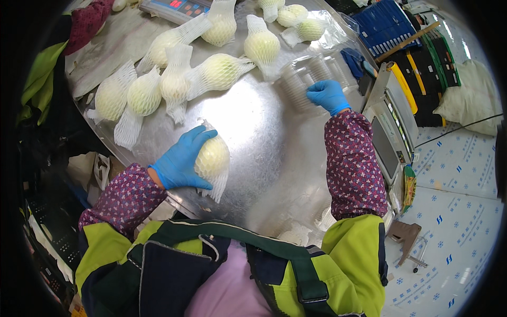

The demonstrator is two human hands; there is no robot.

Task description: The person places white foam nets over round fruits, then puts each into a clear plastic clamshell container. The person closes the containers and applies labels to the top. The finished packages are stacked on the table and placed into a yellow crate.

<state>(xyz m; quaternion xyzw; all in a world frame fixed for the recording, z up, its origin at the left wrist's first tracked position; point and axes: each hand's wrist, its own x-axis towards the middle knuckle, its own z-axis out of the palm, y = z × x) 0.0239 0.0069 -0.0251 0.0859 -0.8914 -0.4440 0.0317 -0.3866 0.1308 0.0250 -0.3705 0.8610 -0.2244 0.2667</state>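
My left hand (184, 158), in a blue glove, is wrapped around the left side of a pale, round onion-like vegetable (213, 156) in a white foam net sleeve. It rests at or just above the metal tabletop (253, 150). My right hand (328, 96), also gloved in blue, has its fingers curled together at a stack of clear plastic trays (303, 79). Whether the fingertips grip a tray is hidden by the glove. Several more netted vegetables (222, 72) lie in a loose row beyond my left hand.
A digital scale (176, 10) with a lit display stands at the far edge. Another person's sleeve (85, 27) reaches in at the upper left. To my right are a grey machine with a flat plate (383, 148), a blue crate (382, 23) and a brown tape dispenser (406, 237).
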